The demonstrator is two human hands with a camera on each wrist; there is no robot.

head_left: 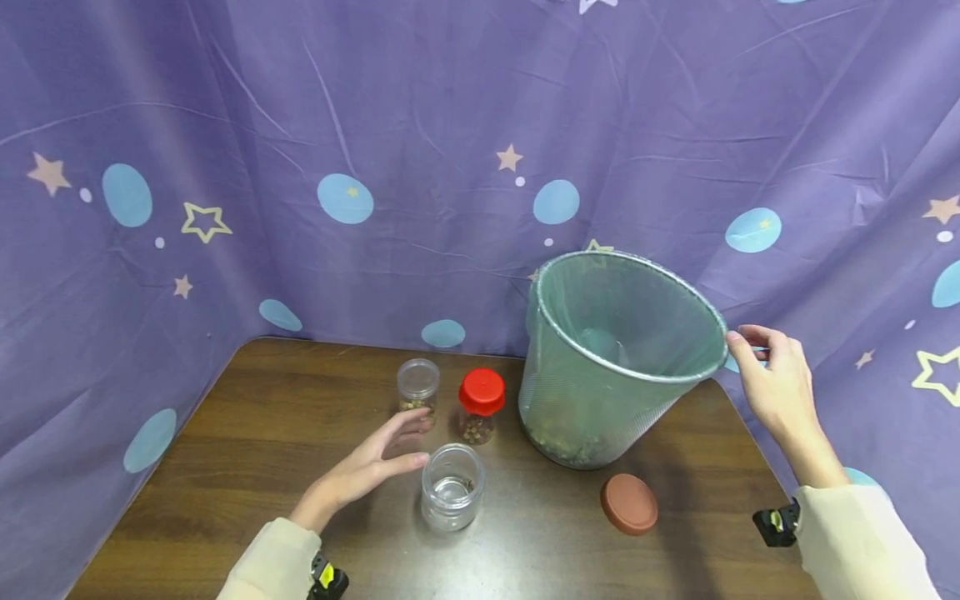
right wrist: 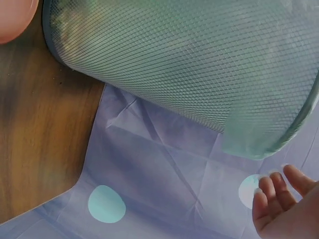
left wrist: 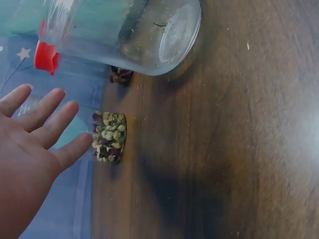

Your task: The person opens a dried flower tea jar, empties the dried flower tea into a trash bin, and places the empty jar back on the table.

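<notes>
A purple curtain (head_left: 420, 100) printed with stars and blue ovals starts at the left edge and fills the top of the head view; below it, a brown wooden bench (head_left: 225, 433) runs across the lower part. At lower left, a cream sleeve (head_left: 270, 558) leads to the left hand (head_left: 367, 462), which reaches toward the centre. Its fingers are spread and nearly straight, with nothing held; the left wrist view shows the palm beside the jars.

Just beyond those fingertips, a clear jar of pale and dark buds (head_left: 417, 379) stands upright left of centre, partly hidden by the hand. At lower centre, close to the thumb, is an open clear jar (head_left: 453, 487), upright, with a few dark specks inside. Slightly right and farther back stands a red-lidded jar (head_left: 481, 404) with dark buds at its base.

Right of centre, a large mesh bin (head_left: 570, 392) with a greenish liner leans to the right, pale material low inside. A reddish-brown round lid (head_left: 629, 504) lies below it, at lower right. Farther right, the right hand (head_left: 780, 383) is beside the bin's rim, fingers loosely bent; the right wrist view shows them gripping nothing.
</notes>
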